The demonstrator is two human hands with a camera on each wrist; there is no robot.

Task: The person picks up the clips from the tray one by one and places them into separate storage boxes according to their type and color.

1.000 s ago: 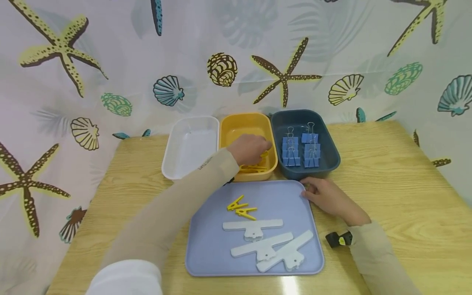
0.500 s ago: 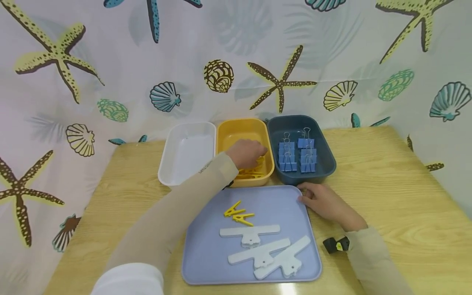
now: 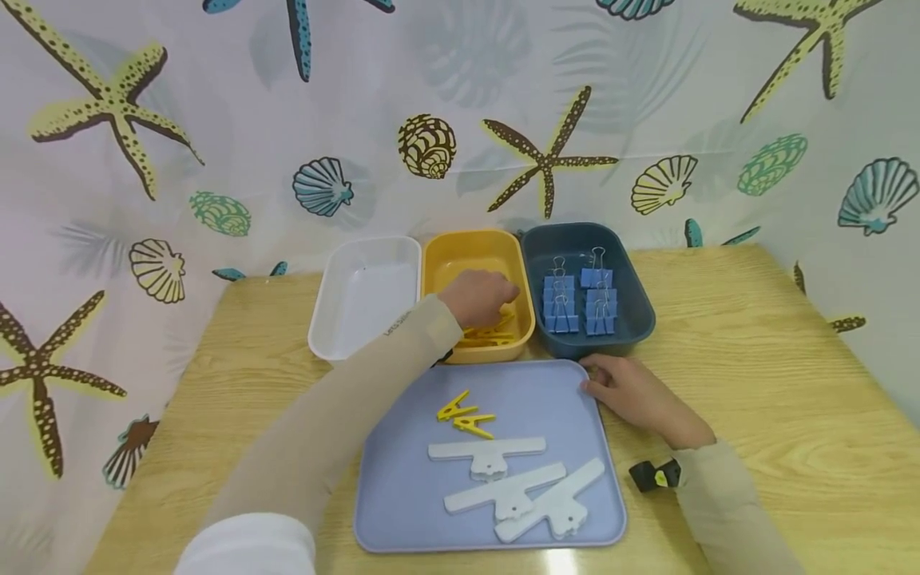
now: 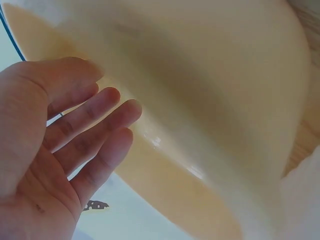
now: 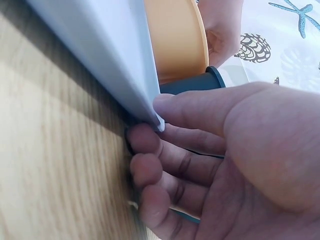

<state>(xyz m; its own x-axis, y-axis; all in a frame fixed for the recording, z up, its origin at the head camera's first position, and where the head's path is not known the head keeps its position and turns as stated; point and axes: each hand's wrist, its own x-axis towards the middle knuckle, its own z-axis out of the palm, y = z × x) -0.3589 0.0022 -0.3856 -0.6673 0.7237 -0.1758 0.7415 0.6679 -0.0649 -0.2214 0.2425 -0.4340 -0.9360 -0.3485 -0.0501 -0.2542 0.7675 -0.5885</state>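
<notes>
My left hand (image 3: pixel 477 297) reaches into the yellow bin (image 3: pixel 467 246), above several yellow clothespins (image 3: pixel 489 339) lying there. In the left wrist view its fingers (image 4: pixel 112 150) are loosely bent, with nothing visible between them. My right hand (image 3: pixel 632 391) pinches the far right corner of the lavender tray (image 3: pixel 402 495), thumb on top and index finger below in the right wrist view. On the tray, two yellow clothespins (image 3: pixel 456 409) lie side by side toward the back. Three white bag clips (image 3: pixel 489 455) lie closer to me, two of them overlapping.
A white bin (image 3: pixel 359 287) stands left of the yellow one. To its right, a dark blue bin (image 3: pixel 638 319) holds several blue binder clips (image 3: pixel 561 311) in two columns. The wooden table (image 3: pixel 755 383) meets a patterned curtain (image 3: pixel 251 152) behind the bins.
A yellow clothespin that showed at my left fingers a second ago no longer shows there; that hand stays over the yellow bin. My right hand keeps its place at the tray corner.
</notes>
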